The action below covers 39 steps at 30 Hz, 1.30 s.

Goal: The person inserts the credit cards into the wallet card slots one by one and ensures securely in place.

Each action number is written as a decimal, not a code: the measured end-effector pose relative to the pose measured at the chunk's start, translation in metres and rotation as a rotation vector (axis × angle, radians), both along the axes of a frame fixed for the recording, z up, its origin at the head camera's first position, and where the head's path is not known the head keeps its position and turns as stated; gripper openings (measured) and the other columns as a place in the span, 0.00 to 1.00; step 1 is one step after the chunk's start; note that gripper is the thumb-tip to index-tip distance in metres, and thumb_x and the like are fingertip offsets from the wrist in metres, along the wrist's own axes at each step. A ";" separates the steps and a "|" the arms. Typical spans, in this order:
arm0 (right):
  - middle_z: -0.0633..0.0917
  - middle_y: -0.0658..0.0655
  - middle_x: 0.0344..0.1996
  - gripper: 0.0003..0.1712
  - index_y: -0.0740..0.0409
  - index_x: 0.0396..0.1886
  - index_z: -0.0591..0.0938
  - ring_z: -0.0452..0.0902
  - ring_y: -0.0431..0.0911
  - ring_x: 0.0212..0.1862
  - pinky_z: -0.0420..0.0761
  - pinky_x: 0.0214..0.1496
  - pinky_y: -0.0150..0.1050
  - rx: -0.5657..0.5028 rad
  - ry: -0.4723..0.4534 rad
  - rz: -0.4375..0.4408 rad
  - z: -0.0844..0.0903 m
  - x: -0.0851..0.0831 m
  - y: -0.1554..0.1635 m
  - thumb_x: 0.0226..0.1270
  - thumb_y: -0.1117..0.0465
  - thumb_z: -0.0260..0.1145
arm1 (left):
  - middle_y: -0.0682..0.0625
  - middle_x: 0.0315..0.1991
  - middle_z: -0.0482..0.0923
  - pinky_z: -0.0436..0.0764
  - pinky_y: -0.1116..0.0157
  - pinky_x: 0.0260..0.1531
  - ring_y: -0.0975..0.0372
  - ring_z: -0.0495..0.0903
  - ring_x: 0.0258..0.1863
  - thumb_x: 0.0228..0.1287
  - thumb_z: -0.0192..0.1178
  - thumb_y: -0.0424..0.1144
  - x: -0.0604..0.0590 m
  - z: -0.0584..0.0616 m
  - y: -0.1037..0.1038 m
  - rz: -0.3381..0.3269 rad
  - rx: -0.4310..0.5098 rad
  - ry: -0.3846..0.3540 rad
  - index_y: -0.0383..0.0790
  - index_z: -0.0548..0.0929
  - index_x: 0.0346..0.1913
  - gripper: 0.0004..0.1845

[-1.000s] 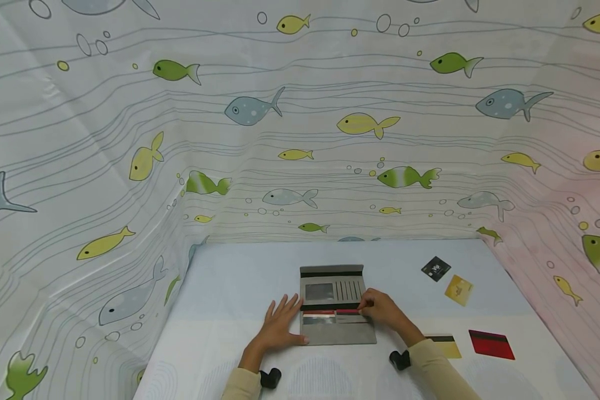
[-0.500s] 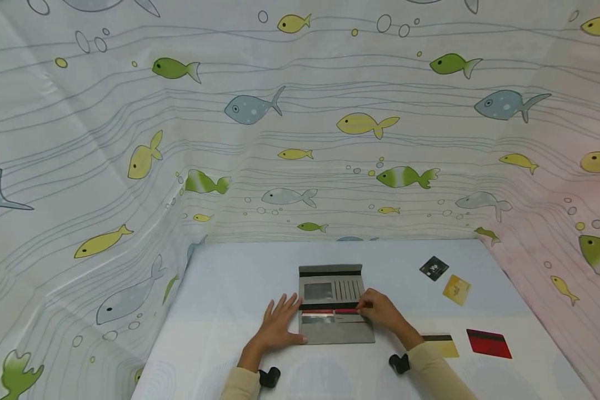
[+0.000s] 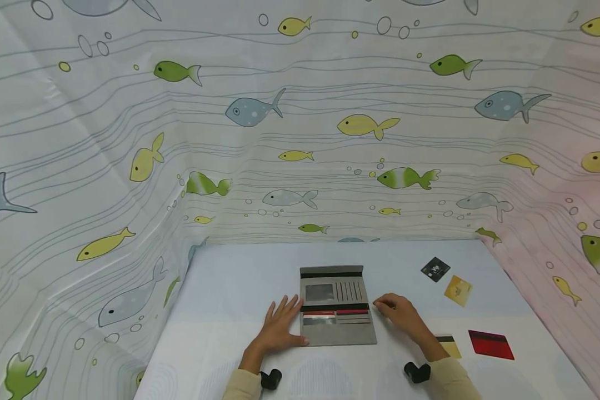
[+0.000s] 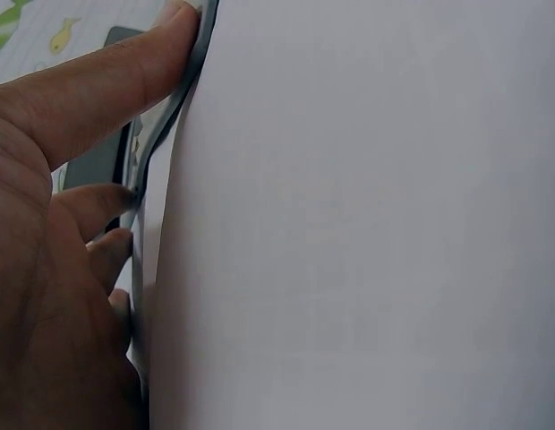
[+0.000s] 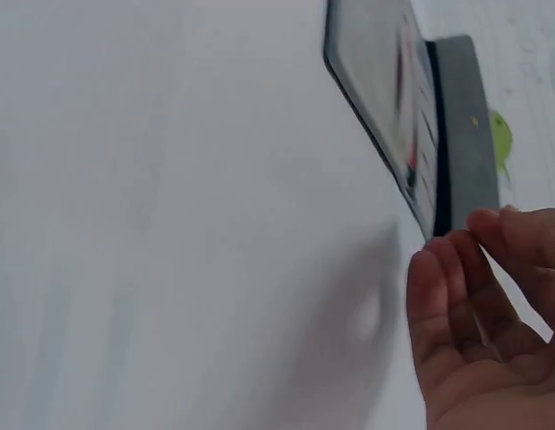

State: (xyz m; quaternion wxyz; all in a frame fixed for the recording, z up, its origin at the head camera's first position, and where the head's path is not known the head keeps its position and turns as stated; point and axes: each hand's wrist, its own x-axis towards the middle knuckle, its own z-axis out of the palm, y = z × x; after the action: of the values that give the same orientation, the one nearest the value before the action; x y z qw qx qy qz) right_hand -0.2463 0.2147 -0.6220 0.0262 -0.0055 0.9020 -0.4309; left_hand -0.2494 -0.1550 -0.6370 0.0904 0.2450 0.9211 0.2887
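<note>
Against the wallet (image 3: 339,334), the left hand (image 3: 278,328) splays, the empty right hand (image 3: 401,315) half-curled nearby.

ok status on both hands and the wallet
Left hand touching left edge of wallet. Right hand apart, nothing visibly held. Wallet lies open. Nothing seen blocking it.

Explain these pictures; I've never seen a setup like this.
No machine here: a person works barehanded. The wide picture looks down from the head; the two close ones come from the wrists. On the white table lies an open grey wallet with cards in its slots. The left hand touches its left edge; the right hand is just off its right edge, holding nothing visible. Farther right lie a black card, a gold card, a red card and a partly hidden yellow card.
</note>
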 end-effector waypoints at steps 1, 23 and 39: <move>0.88 0.50 0.40 0.09 0.52 0.43 0.88 0.81 0.39 0.40 0.80 0.39 0.34 0.003 -0.007 -0.003 0.003 0.003 0.007 0.71 0.55 0.66 | 0.42 0.80 0.51 0.38 0.34 0.74 0.40 0.45 0.80 0.52 0.73 0.59 0.000 0.000 0.000 0.001 0.000 0.001 0.41 0.58 0.78 0.55; 0.75 0.63 0.47 0.34 0.55 0.50 0.78 0.72 0.52 0.46 0.77 0.47 0.48 0.308 -0.279 0.102 0.015 0.060 0.145 0.43 0.55 0.83 | 0.41 0.80 0.51 0.38 0.34 0.73 0.39 0.45 0.79 0.53 0.72 0.59 -0.001 0.003 -0.004 -0.018 0.003 0.021 0.40 0.58 0.78 0.54; 0.75 0.53 0.29 0.21 0.61 0.39 0.76 0.71 0.46 0.36 0.71 0.36 0.39 0.266 -0.376 0.047 0.019 0.049 0.148 0.55 0.57 0.77 | 0.42 0.80 0.51 0.38 0.35 0.74 0.41 0.44 0.80 0.53 0.72 0.59 -0.001 0.003 -0.001 -0.003 0.001 -0.009 0.42 0.58 0.78 0.54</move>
State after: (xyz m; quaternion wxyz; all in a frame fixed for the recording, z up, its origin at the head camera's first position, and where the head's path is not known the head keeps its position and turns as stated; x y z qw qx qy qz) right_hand -0.1971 0.3627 -0.6029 0.2044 0.0573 0.9297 -0.3010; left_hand -0.2501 -0.1560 -0.6345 0.0947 0.2454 0.9201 0.2902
